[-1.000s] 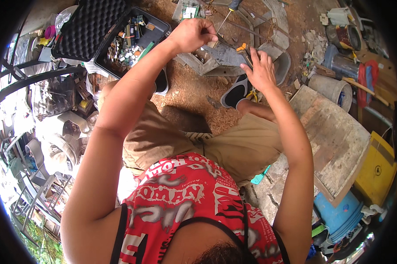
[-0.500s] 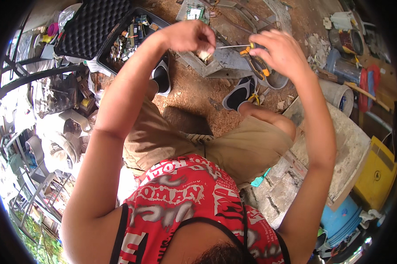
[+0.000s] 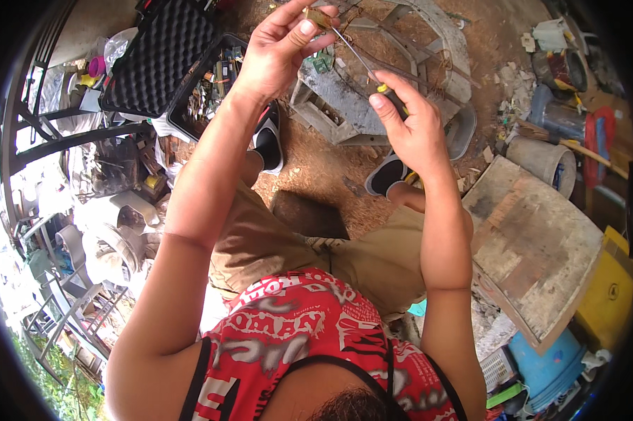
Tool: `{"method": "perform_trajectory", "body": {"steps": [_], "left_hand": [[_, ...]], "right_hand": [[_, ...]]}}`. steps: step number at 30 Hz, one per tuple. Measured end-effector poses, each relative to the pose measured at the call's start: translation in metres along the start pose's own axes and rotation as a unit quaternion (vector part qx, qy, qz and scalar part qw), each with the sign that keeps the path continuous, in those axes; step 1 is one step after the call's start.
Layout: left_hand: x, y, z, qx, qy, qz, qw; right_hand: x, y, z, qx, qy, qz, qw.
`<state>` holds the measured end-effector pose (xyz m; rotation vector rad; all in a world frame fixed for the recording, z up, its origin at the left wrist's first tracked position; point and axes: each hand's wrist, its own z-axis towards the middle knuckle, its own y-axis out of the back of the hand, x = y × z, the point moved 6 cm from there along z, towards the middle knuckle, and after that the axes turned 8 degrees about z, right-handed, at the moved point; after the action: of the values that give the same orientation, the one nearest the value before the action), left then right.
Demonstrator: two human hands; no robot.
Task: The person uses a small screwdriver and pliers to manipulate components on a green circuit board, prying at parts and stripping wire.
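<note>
My left hand (image 3: 274, 52) is raised at the top of the view, its fingers pinching a small brownish-yellow piece (image 3: 318, 17); what kind of part it is I cannot make out. In my right hand (image 3: 416, 126) is a screwdriver (image 3: 358, 56) with a thin metal shaft and a yellow-and-black handle. Its shaft slants up to the left, and the tip is at or very near the small piece. Beneath the hands lies a grey metal frame (image 3: 344, 131) with angled sides, and a green circuit board (image 3: 322, 62) rests on it beside my left hand.
On the left stands an open black case (image 3: 180, 116) with a foam-lined lid (image 3: 158, 59), full of small electronic parts. A worn wooden board (image 3: 534, 238) lies at my right, near a yellow container (image 3: 608, 288) and a blue bucket (image 3: 548, 361). Wood chips cover the dirt floor (image 3: 309, 168).
Both hands have shifted; the left rose with the small piece and turned palm-up. My right hand moved left and nearer to me, so the screwdriver now slants upward. The orange-handled pliers no longer show.
</note>
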<state>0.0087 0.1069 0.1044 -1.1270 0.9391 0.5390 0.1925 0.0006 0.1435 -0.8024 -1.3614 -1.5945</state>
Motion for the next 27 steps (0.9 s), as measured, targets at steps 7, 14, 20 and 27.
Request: {"method": "perform_trajectory", "body": {"steps": [7,14,20,27], "left_hand": [[0.013,0.005,0.005,-0.06,0.025,-0.022,0.998],[0.021,0.008,0.005,-0.068,0.123,-0.014,0.99],[0.028,0.005,0.005,-0.113,0.146,-0.085,0.979],[0.02,-0.005,-0.002,-0.166,0.106,-0.098,0.976]], "right_hand": [[-0.003,0.0,0.008,-0.01,0.064,0.012,0.998],[-0.011,0.013,0.015,0.061,-0.003,0.047,0.997],[-0.008,0.001,0.004,-0.041,0.057,-0.005,0.998],[0.005,-0.023,-0.006,-0.12,0.126,-0.182,0.968]]}}
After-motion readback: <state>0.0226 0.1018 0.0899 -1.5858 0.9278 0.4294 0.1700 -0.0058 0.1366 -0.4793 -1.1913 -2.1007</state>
